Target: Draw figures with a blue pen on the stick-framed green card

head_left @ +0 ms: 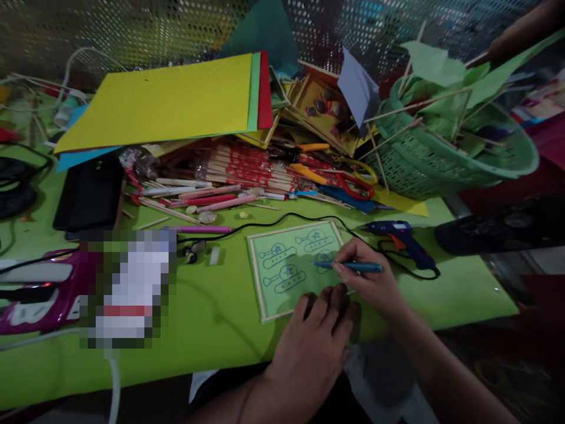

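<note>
A green sheet (282, 306) edged with thin wooden sticks lies on the green table. Blue outline drawings of tanks with stars cover much of it. My right hand (371, 280) is closed round a blue pen (362, 267), its tip at the drawing on the sheet's right side. On the sheet's lower edge rests my left hand (315, 335), palm down with its fingers a little bent and spread, holding nothing. Part of the sheet's lower right corner is hidden by my hands.
A blue glue gun (404, 238) lies right of the sheet, its black cord running behind it. Farther back are bundled sticks (247, 168), scissors (355, 185), coloured paper (168, 100) and a green basket (406, 153). A purple power strip (39, 294) is at left.
</note>
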The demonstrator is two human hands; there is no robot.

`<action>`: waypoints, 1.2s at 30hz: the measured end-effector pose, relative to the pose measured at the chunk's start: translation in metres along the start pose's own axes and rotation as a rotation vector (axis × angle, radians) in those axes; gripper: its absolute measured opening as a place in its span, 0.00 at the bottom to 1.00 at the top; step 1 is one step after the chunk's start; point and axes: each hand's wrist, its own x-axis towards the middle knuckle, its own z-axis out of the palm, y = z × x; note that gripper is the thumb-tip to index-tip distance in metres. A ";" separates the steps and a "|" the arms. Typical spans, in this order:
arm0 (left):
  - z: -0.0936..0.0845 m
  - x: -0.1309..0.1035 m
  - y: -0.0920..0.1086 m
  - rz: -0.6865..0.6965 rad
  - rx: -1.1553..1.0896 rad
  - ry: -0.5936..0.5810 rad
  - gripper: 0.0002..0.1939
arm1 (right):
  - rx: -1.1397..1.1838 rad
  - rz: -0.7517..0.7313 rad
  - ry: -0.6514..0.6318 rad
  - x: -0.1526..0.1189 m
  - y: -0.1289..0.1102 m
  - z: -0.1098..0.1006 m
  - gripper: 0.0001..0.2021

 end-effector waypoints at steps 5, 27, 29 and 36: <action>0.000 0.001 -0.001 0.001 0.007 0.005 0.31 | 0.014 -0.017 -0.004 0.001 -0.004 0.001 0.06; -0.001 0.000 -0.001 -0.003 -0.005 -0.014 0.31 | 0.031 -0.027 0.045 -0.003 0.002 -0.001 0.07; -0.001 0.000 0.000 -0.002 -0.005 -0.018 0.30 | 0.023 -0.012 0.049 -0.002 0.003 -0.001 0.07; -0.001 0.000 0.001 0.002 0.000 -0.015 0.29 | 0.048 0.001 0.044 -0.002 0.002 0.000 0.07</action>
